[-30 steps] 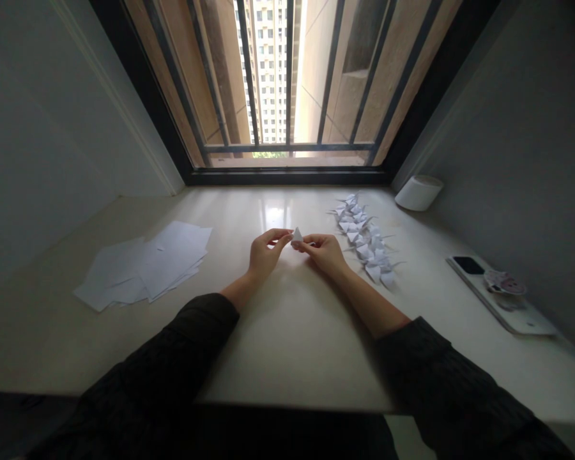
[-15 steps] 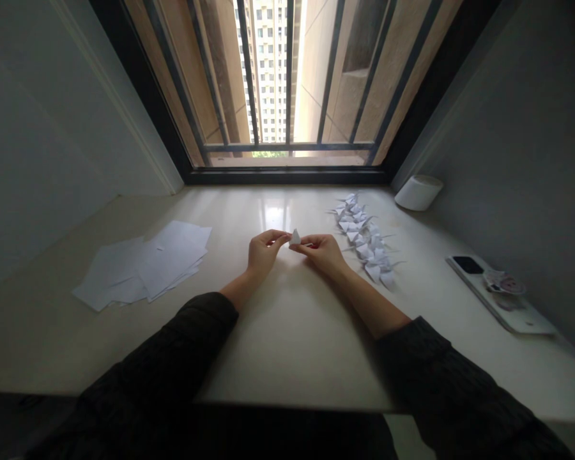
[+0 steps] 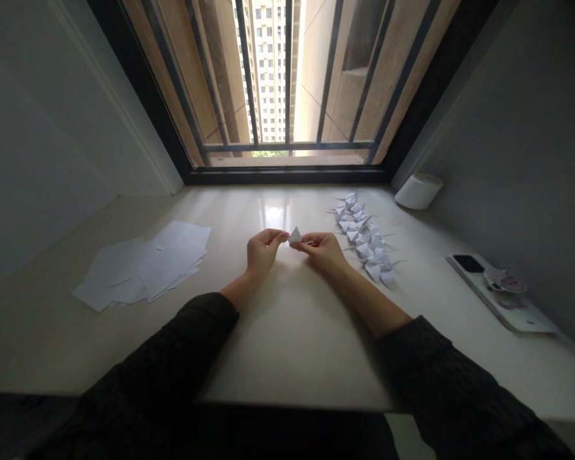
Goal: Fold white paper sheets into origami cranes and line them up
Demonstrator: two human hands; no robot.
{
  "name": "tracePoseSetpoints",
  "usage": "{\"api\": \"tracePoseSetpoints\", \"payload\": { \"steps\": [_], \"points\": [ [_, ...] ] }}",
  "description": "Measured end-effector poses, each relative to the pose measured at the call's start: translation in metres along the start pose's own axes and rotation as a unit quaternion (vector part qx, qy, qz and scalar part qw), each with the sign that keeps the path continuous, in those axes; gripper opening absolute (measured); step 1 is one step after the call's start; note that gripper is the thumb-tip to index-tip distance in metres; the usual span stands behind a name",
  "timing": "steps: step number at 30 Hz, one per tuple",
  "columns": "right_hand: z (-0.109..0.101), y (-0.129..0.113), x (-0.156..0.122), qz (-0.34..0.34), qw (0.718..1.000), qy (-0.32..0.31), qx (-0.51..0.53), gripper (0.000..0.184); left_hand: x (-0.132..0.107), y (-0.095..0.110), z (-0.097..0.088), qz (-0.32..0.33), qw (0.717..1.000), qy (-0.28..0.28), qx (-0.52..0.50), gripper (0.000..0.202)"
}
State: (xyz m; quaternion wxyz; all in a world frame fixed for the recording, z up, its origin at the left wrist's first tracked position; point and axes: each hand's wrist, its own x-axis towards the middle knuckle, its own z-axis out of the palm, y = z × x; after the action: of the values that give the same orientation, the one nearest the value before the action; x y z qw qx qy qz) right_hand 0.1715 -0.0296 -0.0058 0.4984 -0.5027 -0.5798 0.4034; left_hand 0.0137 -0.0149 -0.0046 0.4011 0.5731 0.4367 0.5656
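Observation:
A small folded paper crane, white with a pointed triangular wing facing up, is held over the middle of the sill. My left hand pinches its left tip between thumb and forefinger. From the other side, my right hand grips the body, with a thin paper point showing along the fingers. Beside my right hand lies a cluster of finished paper cranes, several of them in a slanting row. Flat sheets of white paper lie in a loose pile to the left.
The pale windowsill ends at a near edge before my body. A white cylindrical object stands in the far right corner. A phone with a round grip lies by the right wall. A barred window closes the back.
My left fingers have shifted slightly left, onto the crane's tip. More of the triangular wing and a thin point by my right fingers now show.

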Motion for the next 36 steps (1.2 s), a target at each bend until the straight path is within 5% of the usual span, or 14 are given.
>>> {"api": "tracePoseSetpoints", "payload": {
  "steps": [8,36],
  "points": [
    [-0.0013,-0.0053,0.0001,-0.008,0.999,-0.008,0.036,0.033,0.0019,-0.0046,0.0023,-0.020,0.997,0.016,-0.066,0.018],
    [-0.0041,-0.0043,0.0016,-0.004,1.000,0.008,-0.004,0.036,0.0026,-0.0035,-0.0020,0.001,1.000,0.022,-0.007,0.024]
  ]
}}
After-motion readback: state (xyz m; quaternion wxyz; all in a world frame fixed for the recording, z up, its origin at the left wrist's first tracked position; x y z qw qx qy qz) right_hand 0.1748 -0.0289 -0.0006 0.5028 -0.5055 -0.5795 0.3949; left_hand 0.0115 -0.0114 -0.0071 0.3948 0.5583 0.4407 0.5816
